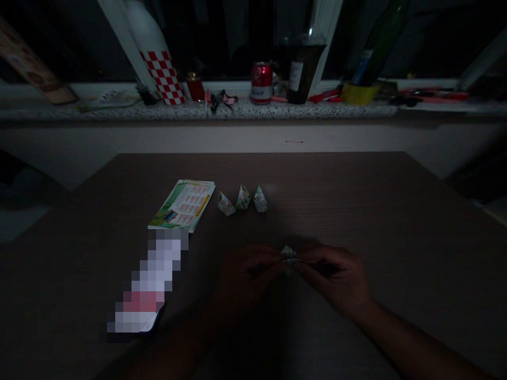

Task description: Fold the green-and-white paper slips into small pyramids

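Note:
Between my two hands is a small piece of folded printed paper (289, 253), pale green and white, its tip pointing up. My left hand (249, 272) pinches its left side with thumb and fingers. On its right side, my right hand (336, 274) pinches it the same way. Dim light hides the finer folds, and the fingertips cover part of the paper. Beyond my hands, three folded paper shapes stand in a row: a left one (226, 204), a middle one (243, 198) and a right one (260, 200), all of similar printed paper.
Left of the shapes lies a stack of printed calendar sheets (186, 203). Nearer me, a blurred-out bright device-like object (152, 282) rests on the brown table (356, 200). Along the stone windowsill (233, 112) stand a checkered bottle (162, 74), a red can (261, 84) and a dark cup (303, 74).

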Motion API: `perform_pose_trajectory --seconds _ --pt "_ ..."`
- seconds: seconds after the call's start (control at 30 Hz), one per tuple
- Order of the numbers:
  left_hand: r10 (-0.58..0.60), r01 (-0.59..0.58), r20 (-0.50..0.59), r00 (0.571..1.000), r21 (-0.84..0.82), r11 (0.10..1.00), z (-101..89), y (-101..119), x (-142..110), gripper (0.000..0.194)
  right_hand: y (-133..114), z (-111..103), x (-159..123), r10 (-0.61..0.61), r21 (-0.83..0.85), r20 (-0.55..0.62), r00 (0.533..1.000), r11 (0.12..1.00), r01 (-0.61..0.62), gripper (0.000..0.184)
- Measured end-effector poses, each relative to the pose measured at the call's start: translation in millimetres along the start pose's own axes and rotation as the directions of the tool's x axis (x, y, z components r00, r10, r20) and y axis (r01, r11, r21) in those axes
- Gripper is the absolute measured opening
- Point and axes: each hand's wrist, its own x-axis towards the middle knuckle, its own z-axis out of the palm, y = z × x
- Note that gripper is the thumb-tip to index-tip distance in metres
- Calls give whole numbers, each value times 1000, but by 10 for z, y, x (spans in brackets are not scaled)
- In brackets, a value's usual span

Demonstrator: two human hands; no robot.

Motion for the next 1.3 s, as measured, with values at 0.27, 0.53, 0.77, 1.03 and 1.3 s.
perform_pose_trajectory --seconds 0.27,0.53,0.77,1.03,1.3 --pt "-203 205 92 975 -16 979 27 -24 15 19 -19 -13 -16 52 -35 66 996 998 -50 14" --pt "-197 194 -19 980 -101 976 33 31 26 16 13 51 0 275 66 253 927 951 -301 19" --pt "-296 285 4 955 -275 918 74 11 16 18 -62 3 26 274 95 322 906 943 -319 31" --pt "-286 307 124 950 -211 928 80 -11 -17 29 -52 -34 21 341 209 427 838 864 -458 32" --pt "-119 114 188 975 38 993 102 35 -57 40 -23 64 -62 284 299 595 752 790 -535 40"
